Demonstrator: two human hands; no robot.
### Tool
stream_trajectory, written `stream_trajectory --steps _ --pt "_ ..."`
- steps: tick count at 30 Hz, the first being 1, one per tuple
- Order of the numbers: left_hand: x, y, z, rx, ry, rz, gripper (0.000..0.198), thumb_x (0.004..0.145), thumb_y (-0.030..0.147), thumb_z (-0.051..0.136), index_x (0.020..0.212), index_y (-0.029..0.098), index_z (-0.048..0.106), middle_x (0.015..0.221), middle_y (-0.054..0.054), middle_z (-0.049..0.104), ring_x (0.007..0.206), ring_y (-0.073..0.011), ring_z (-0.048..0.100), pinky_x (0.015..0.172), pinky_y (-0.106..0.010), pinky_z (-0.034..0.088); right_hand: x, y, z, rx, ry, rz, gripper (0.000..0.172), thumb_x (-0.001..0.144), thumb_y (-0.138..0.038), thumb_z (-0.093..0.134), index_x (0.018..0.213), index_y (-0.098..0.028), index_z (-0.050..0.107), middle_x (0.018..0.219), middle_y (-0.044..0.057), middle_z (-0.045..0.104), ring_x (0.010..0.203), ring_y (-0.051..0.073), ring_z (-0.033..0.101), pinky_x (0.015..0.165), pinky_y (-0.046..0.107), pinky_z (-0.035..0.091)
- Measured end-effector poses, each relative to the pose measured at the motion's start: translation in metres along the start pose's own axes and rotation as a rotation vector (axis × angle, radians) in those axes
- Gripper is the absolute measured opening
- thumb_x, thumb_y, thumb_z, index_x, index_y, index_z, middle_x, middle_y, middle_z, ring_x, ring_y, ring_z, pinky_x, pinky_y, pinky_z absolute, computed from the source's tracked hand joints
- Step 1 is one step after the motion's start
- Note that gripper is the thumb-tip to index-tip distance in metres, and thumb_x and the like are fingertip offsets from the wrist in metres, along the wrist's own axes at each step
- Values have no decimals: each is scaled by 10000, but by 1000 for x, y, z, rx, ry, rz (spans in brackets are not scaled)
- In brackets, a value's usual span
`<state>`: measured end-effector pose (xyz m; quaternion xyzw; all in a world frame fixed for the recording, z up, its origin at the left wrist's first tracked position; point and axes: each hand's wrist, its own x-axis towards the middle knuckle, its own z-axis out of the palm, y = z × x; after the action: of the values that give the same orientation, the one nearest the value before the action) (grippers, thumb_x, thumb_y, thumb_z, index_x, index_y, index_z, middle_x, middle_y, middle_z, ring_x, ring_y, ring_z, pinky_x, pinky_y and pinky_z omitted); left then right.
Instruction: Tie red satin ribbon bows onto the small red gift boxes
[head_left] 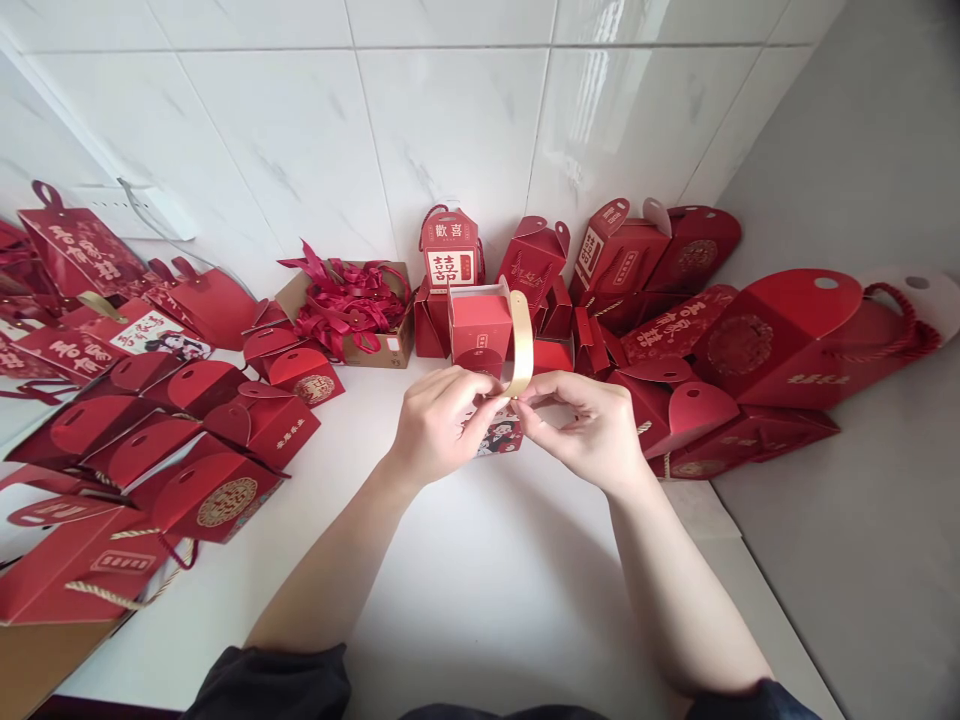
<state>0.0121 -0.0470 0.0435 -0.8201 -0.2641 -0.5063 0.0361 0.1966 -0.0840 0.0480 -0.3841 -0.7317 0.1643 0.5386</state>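
Note:
A gold strap curves upward between my hands, its lower end just at my fingertips. My left hand is closed, thumb and index finger pinching at that lower end. From the other side, my right hand is also closed, its thumb and finger meeting at the same spot. Below my fingers shows a red gift box with a cartoon print, mostly covered by my hands. Right behind stands a red box with an open top; whether it is a separate box I cannot tell.
A cardboard box full of dark red ribbons stands at the back. Several red gift boxes crowd the left, and more pile up on the right. A box with cord handles leans near the tiled wall.

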Motion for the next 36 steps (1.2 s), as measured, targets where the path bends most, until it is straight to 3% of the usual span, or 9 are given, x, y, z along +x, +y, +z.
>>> stream_trajectory --steps 6,11,13,18,22,25,28,31,36 --pt "-3 1 3 -69 2 -72 91 847 193 670 778 177 614 714 -19 685 622 -134 600 612 -275 466 1 0 1 1 -5 25 45 824 -169 663 850 -205 655 775 -2 708 658 126 664 632 247 581" --pt "0 7 2 -451 16 -530 170 867 320 677 815 165 725 737 -29 700 652 -130 627 590 -246 510 1 3 -6 67 -10 97 45 848 -219 657 890 -200 658 832 26 715 742 155 679 691 282 590" --pt "3 6 1 -523 41 -638 200 868 357 677 844 177 762 756 -34 686 697 -137 626 604 -247 513 1 3 -7 104 -20 124 43 854 -230 656 882 -199 647 813 24 699 733 155 671 691 287 585" --pt "3 -1 1 -512 9 -708 227 889 368 654 982 213 791 644 -4 583 641 -118 569 612 -243 500 1 -1 0 135 -81 158 33 861 -225 646 864 -196 630 817 22 690 708 143 665 677 278 586" --pt "1 -1 3 -638 -87 -720 287 922 386 605 1065 201 771 818 -46 662 740 -133 621 710 -257 540 1 -3 7 93 -89 168 34 857 -220 644 879 -195 635 841 29 708 711 150 684 621 264 594" --pt "2 0 4 -714 -152 -694 274 923 382 603 1001 190 782 934 -77 678 820 -156 632 760 -271 545 0 -3 9 65 -91 147 40 853 -207 641 893 -201 637 844 25 718 714 152 695 622 262 600" --pt "2 -1 3 -777 -208 -722 311 930 400 583 894 160 778 838 -74 664 788 -167 617 735 -285 527 0 -2 9 28 -86 133 48 853 -197 639 900 -201 637 860 23 732 718 148 702 636 254 595" --pt "-1 -5 2 -849 -244 -771 343 940 419 552 907 148 761 764 -57 625 750 -168 582 719 -300 499 2 -3 8 -4 -82 121 38 854 -191 638 892 -196 636 851 17 737 715 138 700 639 236 580" --pt "-3 -8 0 -853 -257 -744 345 965 361 482 930 132 737 858 -71 619 784 -168 559 752 -296 482 2 -4 5 -12 -93 111 39 849 -167 638 880 -191 638 848 4 740 705 116 694 629 201 559"
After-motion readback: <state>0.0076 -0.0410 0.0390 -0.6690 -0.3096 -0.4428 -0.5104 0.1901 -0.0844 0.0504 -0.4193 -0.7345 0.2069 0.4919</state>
